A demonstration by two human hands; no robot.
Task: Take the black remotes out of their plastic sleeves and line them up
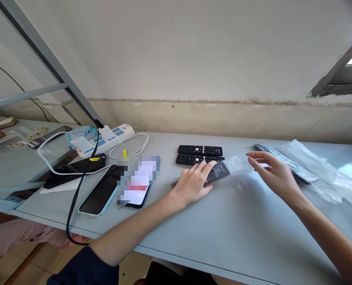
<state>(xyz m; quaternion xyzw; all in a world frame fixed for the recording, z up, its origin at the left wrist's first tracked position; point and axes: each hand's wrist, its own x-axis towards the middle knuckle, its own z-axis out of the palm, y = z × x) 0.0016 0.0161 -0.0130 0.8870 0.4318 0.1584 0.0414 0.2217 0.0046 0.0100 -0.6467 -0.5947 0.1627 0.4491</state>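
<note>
My left hand is wrapped over a dark remote control lying slantwise on the desk, its fingers closed round the middle. The remote sits in a clear plastic sleeve, whose loose end reaches to the right. Close to that end, my right hand hovers with its fingers apart and nothing visibly in them. Behind my left hand, two bare black remotes lie side by side, a far one and a near one. The near remote is partly covered by my left fingers.
At right are wrapped remotes and crumpled clear plastic bags. Two phones, one in a light blue case and one with a lit screen, lie left. Behind them is a power strip. A black cable hangs over the front edge.
</note>
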